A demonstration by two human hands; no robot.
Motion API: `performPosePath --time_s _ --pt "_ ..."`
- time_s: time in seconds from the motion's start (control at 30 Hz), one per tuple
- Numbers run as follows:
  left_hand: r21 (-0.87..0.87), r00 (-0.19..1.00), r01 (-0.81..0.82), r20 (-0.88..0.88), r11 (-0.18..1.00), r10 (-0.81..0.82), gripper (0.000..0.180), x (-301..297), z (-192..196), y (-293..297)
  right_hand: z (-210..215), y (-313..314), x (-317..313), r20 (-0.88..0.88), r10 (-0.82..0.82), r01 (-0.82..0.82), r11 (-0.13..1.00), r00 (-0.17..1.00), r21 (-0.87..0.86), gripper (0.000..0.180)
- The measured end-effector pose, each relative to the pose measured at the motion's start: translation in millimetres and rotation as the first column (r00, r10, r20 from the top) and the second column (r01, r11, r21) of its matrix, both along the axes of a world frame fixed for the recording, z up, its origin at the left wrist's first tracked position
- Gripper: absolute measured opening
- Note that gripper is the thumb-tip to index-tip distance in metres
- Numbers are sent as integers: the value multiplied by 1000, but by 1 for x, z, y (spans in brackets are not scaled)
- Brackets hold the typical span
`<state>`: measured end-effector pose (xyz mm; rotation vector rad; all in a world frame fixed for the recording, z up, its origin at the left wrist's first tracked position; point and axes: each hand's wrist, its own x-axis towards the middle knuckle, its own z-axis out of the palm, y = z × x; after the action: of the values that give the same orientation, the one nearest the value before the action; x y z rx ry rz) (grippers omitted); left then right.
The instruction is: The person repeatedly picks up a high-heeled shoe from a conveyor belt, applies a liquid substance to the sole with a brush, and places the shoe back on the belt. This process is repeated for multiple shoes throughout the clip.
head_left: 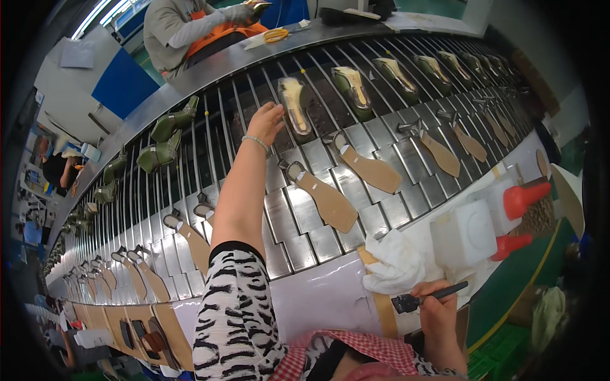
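Note:
My left hand (pixel 265 122), with a beaded bracelet at its wrist, reaches over the conveyor with its fingers stretched out. Just right of those fingertips lies a slightly blurred shoe upper on its last (pixel 294 108), pale underside up; I cannot tell whether they touch. A brush (pixel 452 290) with a dark handle and dark bristles is held in my right hand (pixel 438 320), low at the right, close to a crumpled white cloth (pixel 397 261). Tan soles with heels (pixel 327 202) lie on the overlapping metal plates below my left hand.
More green uppers (pixel 351 92) sit along the conveyor rollers, others (pixel 159 154) at the left. White bottles (pixel 464 233) with red caps stand at the right. Across the line, a person (pixel 184 32) in an orange apron handles a shoe near yellow-handled scissors (pixel 276 35).

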<state>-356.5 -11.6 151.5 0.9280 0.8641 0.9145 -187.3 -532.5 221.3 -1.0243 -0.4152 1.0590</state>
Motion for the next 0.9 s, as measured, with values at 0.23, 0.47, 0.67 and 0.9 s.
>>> performPosePath --time_s 0.23,0.47,0.67,0.9 --pt "417 903 -53 -368 907 222 39 -62 20 -109 2 -17 -8 21 -51 49 995 998 87 29" --pt "435 627 256 -754 864 194 20 -144 19 -305 1 -51 -14 -27 -1 5 988 1000 156 23" --pt "565 576 212 -732 797 365 33 -158 6 -406 4 -81 -23 -51 -32 42 978 998 203 19" --pt "677 390 280 -728 681 563 37 -153 -5 -418 0 -122 -32 -51 3 11 958 999 288 16"
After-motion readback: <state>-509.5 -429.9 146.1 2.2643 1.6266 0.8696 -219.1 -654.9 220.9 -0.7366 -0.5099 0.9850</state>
